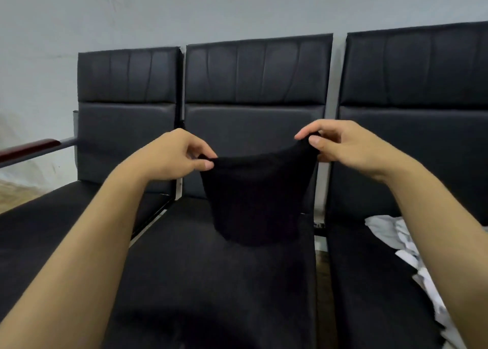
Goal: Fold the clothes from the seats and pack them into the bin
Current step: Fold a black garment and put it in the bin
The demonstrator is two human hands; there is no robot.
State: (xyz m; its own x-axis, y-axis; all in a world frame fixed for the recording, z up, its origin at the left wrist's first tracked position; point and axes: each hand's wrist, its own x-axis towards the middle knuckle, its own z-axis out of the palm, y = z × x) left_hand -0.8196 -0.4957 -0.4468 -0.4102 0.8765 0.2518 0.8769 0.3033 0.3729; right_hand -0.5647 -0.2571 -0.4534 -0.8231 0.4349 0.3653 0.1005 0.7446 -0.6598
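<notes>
A black garment (257,195) hangs in the air over the middle seat (211,269), held up by its top edge. My left hand (174,156) pinches its left corner between thumb and fingers. My right hand (343,145) pinches its right corner, slightly higher. The cloth's lower end droops down to the seat cushion. A white garment (396,240) lies crumpled on the right seat (369,282), partly hidden behind my right forearm. No bin is in view.
Three black padded seats stand in a row against a pale wall (237,5). The left seat (47,216) has a red-brown armrest (29,148) at its far side. Metal frame bars run between the seats.
</notes>
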